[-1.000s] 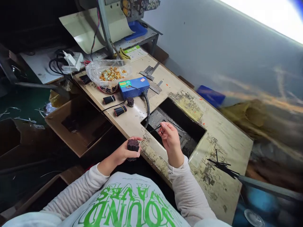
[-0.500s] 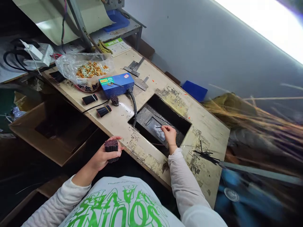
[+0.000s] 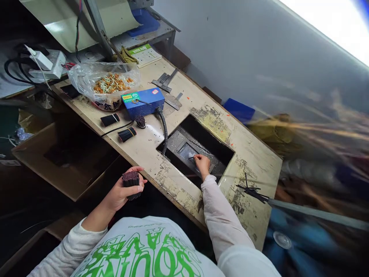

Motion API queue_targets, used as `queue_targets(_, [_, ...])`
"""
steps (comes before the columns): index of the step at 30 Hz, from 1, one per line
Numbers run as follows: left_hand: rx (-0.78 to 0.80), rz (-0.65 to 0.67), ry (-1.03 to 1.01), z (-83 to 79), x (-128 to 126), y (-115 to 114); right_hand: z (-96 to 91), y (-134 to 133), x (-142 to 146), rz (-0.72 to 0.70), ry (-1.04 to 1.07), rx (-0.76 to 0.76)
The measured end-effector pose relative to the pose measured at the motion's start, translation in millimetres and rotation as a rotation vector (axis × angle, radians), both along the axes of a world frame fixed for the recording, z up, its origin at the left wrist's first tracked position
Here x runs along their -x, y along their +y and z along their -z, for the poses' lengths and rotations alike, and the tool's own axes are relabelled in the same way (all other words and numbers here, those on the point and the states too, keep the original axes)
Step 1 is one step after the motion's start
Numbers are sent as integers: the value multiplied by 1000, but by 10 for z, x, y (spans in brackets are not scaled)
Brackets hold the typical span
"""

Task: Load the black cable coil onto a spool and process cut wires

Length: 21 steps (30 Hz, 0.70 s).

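My left hand [image 3: 122, 190] is closed around an upright bundle of thin dark sticks [image 3: 131, 182], held just off the near edge of the worn wooden worktable [image 3: 259, 154]. My right hand [image 3: 201, 163] reaches down into the rectangular cut-out [image 3: 215, 142] in the tabletop. Its fingers pinch a single thin dark stick [image 3: 191, 157] over a grey metal plate [image 3: 184, 150] inside the opening.
A blue box [image 3: 142, 102] with a corrugated black hose [image 3: 164, 129] stands behind the cut-out, next to small banded stick bundles [image 3: 127, 134] and a plastic bag of orange pieces [image 3: 106, 84]. Loose sticks [image 3: 252, 190] lie on the right. An open cardboard box [image 3: 63, 157] sits left.
My right hand has gone from above the table edge down into the cut-out with the stick. The left hand has kept its bundle. The camera has swung right.
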<state>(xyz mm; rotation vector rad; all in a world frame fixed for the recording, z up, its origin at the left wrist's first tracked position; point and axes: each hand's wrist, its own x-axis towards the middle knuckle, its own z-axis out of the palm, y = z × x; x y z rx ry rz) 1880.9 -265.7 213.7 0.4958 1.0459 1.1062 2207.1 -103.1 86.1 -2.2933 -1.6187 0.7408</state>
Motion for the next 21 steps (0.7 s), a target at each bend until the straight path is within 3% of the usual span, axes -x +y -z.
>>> queue_targets(14, [11, -36, 22, -12, -19, -13, 34, 24, 9, -29, -55, 1])
queue_targets(21, [25, -26, 17, -11, 2, -26, 66, 48, -3, 17, 21, -17])
